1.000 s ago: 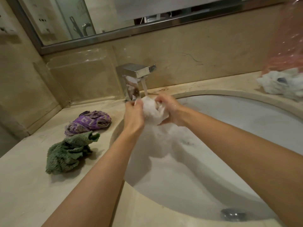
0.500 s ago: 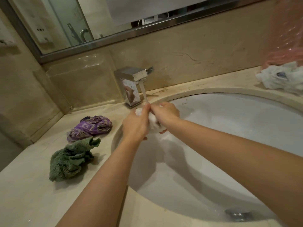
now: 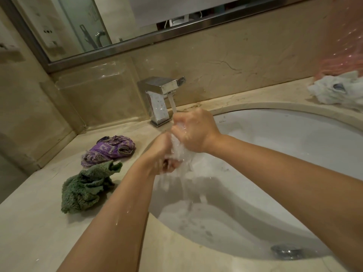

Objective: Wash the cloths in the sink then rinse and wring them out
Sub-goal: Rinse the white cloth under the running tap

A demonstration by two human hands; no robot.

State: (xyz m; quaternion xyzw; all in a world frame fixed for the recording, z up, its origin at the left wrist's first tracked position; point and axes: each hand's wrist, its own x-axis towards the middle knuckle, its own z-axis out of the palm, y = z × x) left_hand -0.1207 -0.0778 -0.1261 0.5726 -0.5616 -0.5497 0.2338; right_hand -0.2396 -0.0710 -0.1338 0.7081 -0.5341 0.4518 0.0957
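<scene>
Over the white sink (image 3: 284, 146) both my hands grip a small white cloth (image 3: 179, 149) under the running water of the chrome tap (image 3: 160, 99). My right hand (image 3: 194, 132) holds its upper end, fingers curled round it. My left hand (image 3: 163, 154) clasps the lower end, blurred by motion. Water pours from the cloth into the basin. Most of the cloth is hidden inside my fists. A purple cloth (image 3: 110, 150) and a green cloth (image 3: 86, 187) lie crumpled on the counter to the left.
The beige stone counter (image 3: 29, 232) surrounds the basin. A white crumpled cloth (image 3: 337, 89) lies at the far right under a pink plastic bag (image 3: 345, 40). The drain plug (image 3: 287, 251) sits at the basin's near side. A mirror (image 3: 117, 20) hangs above the backsplash.
The bundled cloth has been squeezed tighter; my left hand has dropped below my right and water now streams out of the cloth into the sink.
</scene>
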